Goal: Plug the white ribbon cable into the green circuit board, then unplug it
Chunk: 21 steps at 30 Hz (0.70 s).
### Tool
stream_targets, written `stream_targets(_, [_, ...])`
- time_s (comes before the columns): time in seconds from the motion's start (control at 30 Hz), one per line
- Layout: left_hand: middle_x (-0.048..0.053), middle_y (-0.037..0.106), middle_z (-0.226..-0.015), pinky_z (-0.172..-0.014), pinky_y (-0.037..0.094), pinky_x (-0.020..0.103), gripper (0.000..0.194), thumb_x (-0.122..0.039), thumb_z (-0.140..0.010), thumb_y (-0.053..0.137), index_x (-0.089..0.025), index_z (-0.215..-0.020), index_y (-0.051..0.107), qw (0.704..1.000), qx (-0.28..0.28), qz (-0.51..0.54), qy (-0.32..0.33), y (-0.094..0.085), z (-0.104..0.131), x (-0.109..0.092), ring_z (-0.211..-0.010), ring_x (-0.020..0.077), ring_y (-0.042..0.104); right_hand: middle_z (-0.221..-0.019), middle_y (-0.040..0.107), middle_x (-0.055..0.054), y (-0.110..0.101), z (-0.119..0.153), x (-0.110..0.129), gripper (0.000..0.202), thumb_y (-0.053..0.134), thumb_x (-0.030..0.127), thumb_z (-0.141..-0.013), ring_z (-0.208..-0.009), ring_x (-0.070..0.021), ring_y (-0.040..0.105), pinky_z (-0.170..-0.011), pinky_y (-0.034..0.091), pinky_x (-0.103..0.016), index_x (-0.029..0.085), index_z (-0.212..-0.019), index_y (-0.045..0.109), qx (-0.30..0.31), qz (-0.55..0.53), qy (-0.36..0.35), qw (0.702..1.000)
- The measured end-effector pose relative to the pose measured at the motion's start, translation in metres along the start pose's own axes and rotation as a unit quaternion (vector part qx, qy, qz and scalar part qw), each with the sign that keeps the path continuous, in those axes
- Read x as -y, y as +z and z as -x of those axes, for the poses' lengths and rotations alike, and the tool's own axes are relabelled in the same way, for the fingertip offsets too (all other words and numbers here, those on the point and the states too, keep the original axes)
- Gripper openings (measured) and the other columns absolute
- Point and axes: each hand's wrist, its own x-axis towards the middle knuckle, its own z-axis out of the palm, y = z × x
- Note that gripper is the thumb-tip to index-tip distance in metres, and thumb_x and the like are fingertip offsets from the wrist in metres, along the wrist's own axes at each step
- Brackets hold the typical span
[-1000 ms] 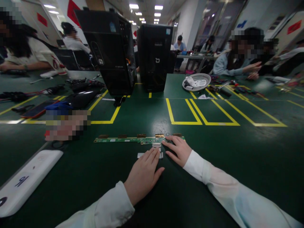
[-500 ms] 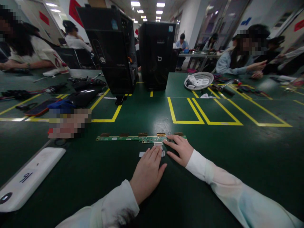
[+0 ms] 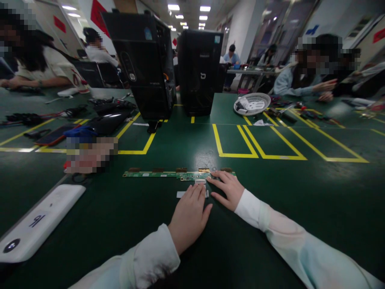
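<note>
A long, narrow green circuit board [image 3: 168, 175] lies crosswise on the green table, with copper-coloured tabs along its far edge. At its near side sits a white connector [image 3: 200, 182]. My left hand [image 3: 190, 214] lies palm down with fingers stretched, its fingertips over a flat white strip [image 3: 181, 194] just below that connector. Whether those fingertips press on the strip or the connector is partly hidden. My right hand [image 3: 227, 188] rests with fingers spread, the index and middle fingertips on the board's right part and the thumb on the table. Its fingers cover some of the board.
Two black computer towers [image 3: 197, 72] stand beyond the board. A white basket [image 3: 252, 103] holds small parts at the right back. To the left lie a white device [image 3: 42, 224], cables [image 3: 27, 119] and a blurred-out item. Yellow tape marks the table; several people sit around.
The view has shifted slightly. Both hands stay almost in the same place at the board.
</note>
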Motion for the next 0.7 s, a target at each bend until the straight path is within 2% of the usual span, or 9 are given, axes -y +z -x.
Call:
stream_targets(0.33, [0.016, 0.052, -0.143, -0.11, 0.041, 0.05, 0.046, -0.035, -0.096, 0.044, -0.013, -0.136, 0.05, 0.998, 0.006, 0.068, -0.006, -0.004, -0.001, 0.008, -0.134, 0.0274, 0.047, -0.134, 0.053, -0.016, 0.001, 0.0, 0.001, 0.047, 0.053, 0.039, -0.091, -0.125, -0.0305, 0.046, -0.099, 0.044, -0.052, 0.019, -0.133, 0.057, 0.008, 0.005, 0.005, 1.0])
stream_targets(0.5, [0.014, 0.048, -0.148, -0.112, 0.038, 0.048, 0.048, -0.036, -0.098, 0.041, -0.012, -0.139, 0.046, 0.998, 0.002, 0.055, 0.01, -0.002, 0.004, 0.011, -0.137, 0.0259, 0.043, -0.134, 0.053, -0.016, 0.002, 0.001, 0.001, 0.046, 0.053, 0.038, -0.091, -0.123, -0.0306, 0.046, -0.1, 0.043, -0.051, 0.017, -0.132, 0.057, -0.002, 0.005, 0.001, 1.0])
stream_targets(0.6, [0.011, 0.045, -0.15, -0.112, 0.04, 0.047, 0.046, -0.035, -0.097, 0.042, -0.016, -0.14, 0.047, 0.999, -0.026, 0.036, 0.026, -0.012, 0.004, 0.02, -0.137, 0.0253, 0.043, -0.135, 0.053, -0.016, 0.004, 0.001, -0.001, 0.046, 0.052, 0.037, -0.092, -0.125, -0.0306, 0.045, -0.101, 0.042, -0.052, 0.017, -0.134, 0.056, -0.001, 0.003, -0.001, 1.0])
stream_targets(0.7, [0.012, 0.05, -0.146, -0.11, 0.042, 0.049, 0.046, -0.036, -0.099, 0.038, -0.015, -0.138, 0.049, 0.996, -0.083, 0.009, -0.016, -0.032, 0.003, 0.04, -0.134, 0.0259, 0.047, -0.136, 0.052, -0.016, 0.004, 0.001, -0.002, 0.047, 0.051, 0.037, -0.092, -0.126, -0.0304, 0.044, -0.103, 0.041, -0.052, 0.017, -0.135, 0.054, 0.008, -0.002, -0.004, 1.0])
